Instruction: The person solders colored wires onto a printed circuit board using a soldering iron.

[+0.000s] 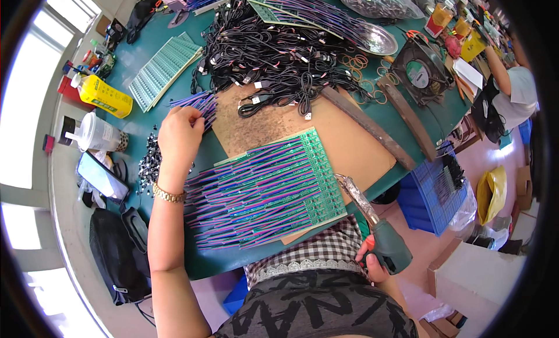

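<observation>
My left hand (181, 134), a gold watch on its wrist, is over a small bundle of blue and purple wires (201, 103) left of the cardboard. Its fingers are curled and pressed together; what they pinch, if anything, is hidden. A green-handled soldering gun (391, 247) sits in my right hand (372, 261), its metal nozzle tilted up and left toward the right edge of a green circuit board panel (323, 180). Rows of purple, blue and dark wires (250, 198) lie across the panel, running left from its connector-like pads.
Behind the panel a heap of black cables (273, 46) rests on the cardboard (355, 134). Two metal bars (372, 131) and a black fan (419, 73) lie to the right. Bare green panels (166, 70), a yellow bottle (105, 96), a cup (102, 134) and a phone (102, 178) stand left.
</observation>
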